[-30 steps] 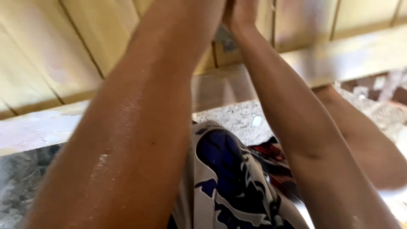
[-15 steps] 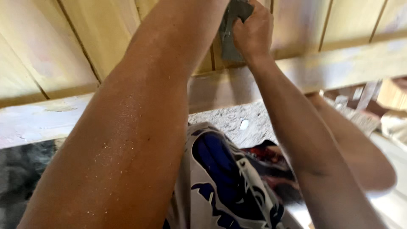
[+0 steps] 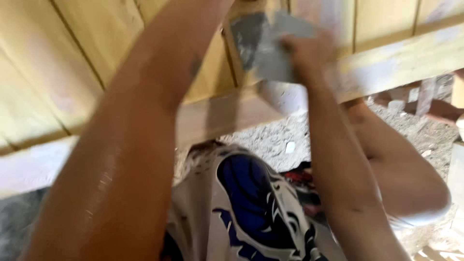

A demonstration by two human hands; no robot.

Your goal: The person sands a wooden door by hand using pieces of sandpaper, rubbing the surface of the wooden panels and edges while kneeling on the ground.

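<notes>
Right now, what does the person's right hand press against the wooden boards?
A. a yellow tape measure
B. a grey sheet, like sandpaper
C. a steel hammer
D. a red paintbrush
B: the right hand grips a flat grey sheet held against the pale wooden boards; it shows no handle.
</notes>
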